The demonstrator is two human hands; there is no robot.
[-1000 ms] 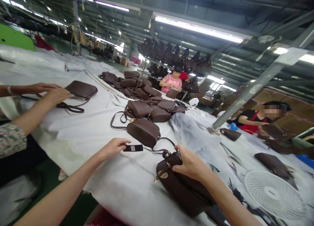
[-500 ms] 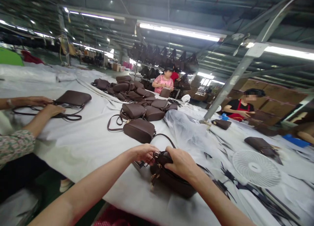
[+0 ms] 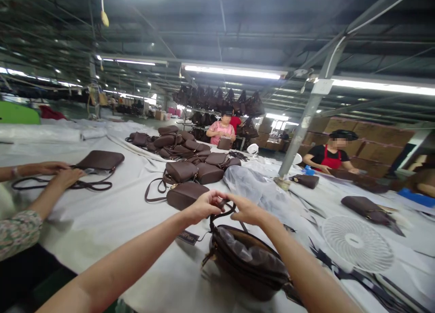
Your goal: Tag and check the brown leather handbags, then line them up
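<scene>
A dark brown handbag [image 3: 244, 276] stands in front of me with its top open, and clear plastic stuffing [image 3: 243, 249] shows inside. Its strap [image 3: 214, 220] loops up from the left end. My left hand [image 3: 204, 206] pinches this strap at the top of the loop. My right hand [image 3: 249, 209] meets it there, thumb and fingers closed on the same strap, though the fingertips partly cover one another. A black hang tag [image 3: 188, 237] lies beside the bag on the white-covered table.
Behind my hands lies another brown bag [image 3: 185, 195], with a heap of bags [image 3: 180, 143] farther back. A co-worker's hands [image 3: 63, 175] handle a bag [image 3: 102, 161] at left. To the right are a white fan [image 3: 356, 243], a metal post [image 3: 301, 132] and crumpled plastic sheeting [image 3: 249, 184].
My hands have risen from the bag's end to the strap, pulling it up into a loop. The bag now shows its open top. The view has tilted upward.
</scene>
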